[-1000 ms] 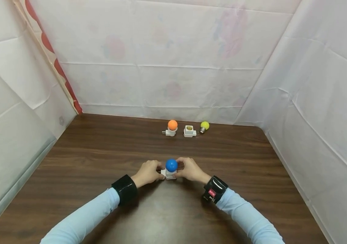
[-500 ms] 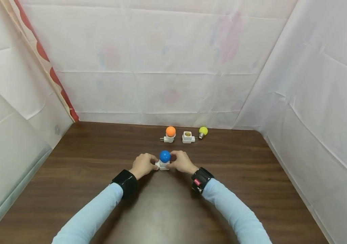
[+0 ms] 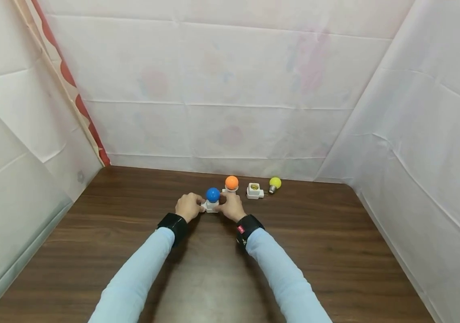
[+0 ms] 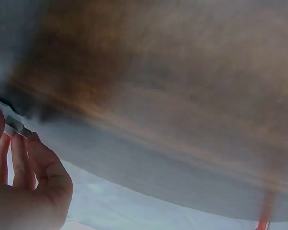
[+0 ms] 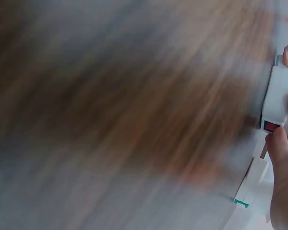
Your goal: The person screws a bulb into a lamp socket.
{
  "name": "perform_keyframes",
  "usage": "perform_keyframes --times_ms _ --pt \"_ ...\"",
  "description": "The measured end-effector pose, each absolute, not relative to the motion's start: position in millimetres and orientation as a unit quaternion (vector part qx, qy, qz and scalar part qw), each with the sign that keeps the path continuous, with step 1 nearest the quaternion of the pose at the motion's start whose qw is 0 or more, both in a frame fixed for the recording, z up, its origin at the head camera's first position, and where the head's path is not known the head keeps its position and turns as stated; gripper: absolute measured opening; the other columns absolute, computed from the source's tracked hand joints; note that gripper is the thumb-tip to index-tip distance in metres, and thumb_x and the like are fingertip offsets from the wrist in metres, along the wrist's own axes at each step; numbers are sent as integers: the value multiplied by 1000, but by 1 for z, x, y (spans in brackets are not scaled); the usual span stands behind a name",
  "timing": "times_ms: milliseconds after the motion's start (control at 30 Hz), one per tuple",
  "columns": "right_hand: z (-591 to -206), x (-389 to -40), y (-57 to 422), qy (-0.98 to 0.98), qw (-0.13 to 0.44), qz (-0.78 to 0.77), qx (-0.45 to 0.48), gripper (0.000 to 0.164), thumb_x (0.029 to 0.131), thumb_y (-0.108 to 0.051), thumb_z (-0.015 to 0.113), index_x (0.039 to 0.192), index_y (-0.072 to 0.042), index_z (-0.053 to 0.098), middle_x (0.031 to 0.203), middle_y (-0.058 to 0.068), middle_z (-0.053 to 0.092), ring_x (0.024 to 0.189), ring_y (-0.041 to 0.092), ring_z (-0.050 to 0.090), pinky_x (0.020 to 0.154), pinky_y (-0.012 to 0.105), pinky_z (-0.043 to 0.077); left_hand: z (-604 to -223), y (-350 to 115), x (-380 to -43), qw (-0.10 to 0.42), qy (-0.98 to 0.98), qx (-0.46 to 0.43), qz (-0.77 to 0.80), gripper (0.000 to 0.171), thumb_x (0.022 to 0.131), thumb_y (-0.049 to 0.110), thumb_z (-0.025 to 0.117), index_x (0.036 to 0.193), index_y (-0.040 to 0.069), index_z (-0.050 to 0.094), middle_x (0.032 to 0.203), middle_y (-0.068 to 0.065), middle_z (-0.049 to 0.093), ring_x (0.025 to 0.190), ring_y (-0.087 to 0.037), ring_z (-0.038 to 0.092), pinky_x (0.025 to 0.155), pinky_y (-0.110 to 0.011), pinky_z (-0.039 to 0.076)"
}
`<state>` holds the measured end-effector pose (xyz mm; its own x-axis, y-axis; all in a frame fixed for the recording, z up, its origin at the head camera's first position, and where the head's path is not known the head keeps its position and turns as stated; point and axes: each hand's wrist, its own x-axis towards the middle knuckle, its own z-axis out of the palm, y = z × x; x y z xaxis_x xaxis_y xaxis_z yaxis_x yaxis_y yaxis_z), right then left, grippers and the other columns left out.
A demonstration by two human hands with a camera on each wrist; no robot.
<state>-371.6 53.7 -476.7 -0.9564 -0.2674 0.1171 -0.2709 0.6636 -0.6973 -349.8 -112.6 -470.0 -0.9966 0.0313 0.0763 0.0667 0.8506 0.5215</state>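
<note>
Both hands hold a white plug-in lamp socket (image 3: 211,207) with a blue bulb (image 3: 212,194) upright in it. On its left side, the fingers of my left hand (image 3: 188,207) pinch the plug end; the left wrist view shows thumb and fingertips around it. My right hand (image 3: 233,207) grips the opposite side, and in the right wrist view a fingertip lies beside a small red switch (image 5: 270,126) on the socket. Just behind the right hand stands an orange bulb (image 3: 231,182) in a similar white socket, partly hidden by that hand.
Right of the orange bulb sits a white socket without a bulb (image 3: 254,192). A yellow-green bulb (image 3: 275,182) lies beside its prongs. White sheeting (image 3: 230,134) rises along the back and sides of the brown wooden table (image 3: 294,251).
Both hands have carried the blue bulb and its socket away from me and slightly left, close to the orange bulb. The other pieces stay put while the head view shifts.
</note>
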Motion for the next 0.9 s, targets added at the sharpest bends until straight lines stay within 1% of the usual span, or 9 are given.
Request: perform_keyframes --times_ms 167,300,500,633,667,700,733,833,900 --pt "-473 -381 48 -911 5 392 127 49 70 -13 79 115 -6 64 110 10 66 103 27 59 88 44 50 -469 -113 -361 35 -957 -1 -289 26 75 18 75 100 10 72 102 -11 68 94 -33 61 79 -48 52" --pt "-474 -384 47 -913 -2 388 124 49 70 -15 80 115 -7 64 110 10 66 102 26 59 90 44 49 -473 -115 -362 30 -945 11 -327 28 78 16 73 104 8 70 106 -13 67 100 -33 59 86 -50 50" --pt "-475 -382 47 -917 15 364 159 41 71 -14 79 108 -6 66 97 8 68 91 23 62 82 40 52 -478 -115 -360 31 -939 -5 -342 28 79 13 71 106 4 69 105 -14 67 100 -33 59 88 -51 48" --pt "-478 -378 49 -919 31 352 175 37 72 -12 78 106 -6 65 94 8 67 87 22 61 78 37 52 -474 -115 -355 24 -934 -35 -354 32 78 11 71 108 2 66 108 -16 65 103 -35 58 90 -53 47" --pt "-478 -376 51 -919 33 353 173 38 72 -12 78 107 -7 64 95 8 67 88 22 61 78 37 53 -473 -115 -353 19 -932 -42 -360 35 77 11 71 110 1 65 110 -17 64 104 -35 57 90 -52 47" --pt "-478 -375 53 -918 32 356 171 40 72 -12 78 109 -7 64 97 9 67 90 23 61 78 37 53 -473 -115 -352 29 -931 -55 -361 37 76 13 72 110 0 65 108 -17 65 101 -34 59 85 -50 50" --pt "-478 -374 55 -918 30 359 167 44 73 -13 77 113 -7 62 101 9 67 93 24 61 81 38 53 -473 -116 -351 28 -929 -59 -363 39 75 14 73 111 -1 63 108 -18 64 100 -34 59 85 -49 50" --pt "-474 -371 63 -914 16 373 158 53 74 -14 77 122 -6 57 113 12 63 103 27 59 88 41 51 -472 -117 -349 21 -926 -49 -374 48 75 17 73 116 -2 59 111 -20 61 103 -35 56 86 -49 49" --pt "-471 -369 71 -908 6 390 155 56 74 -12 76 125 -5 55 118 13 61 107 27 59 90 41 51 -469 -116 -344 24 -927 -35 -373 50 75 19 73 117 -3 58 111 -22 59 103 -37 55 86 -50 48"
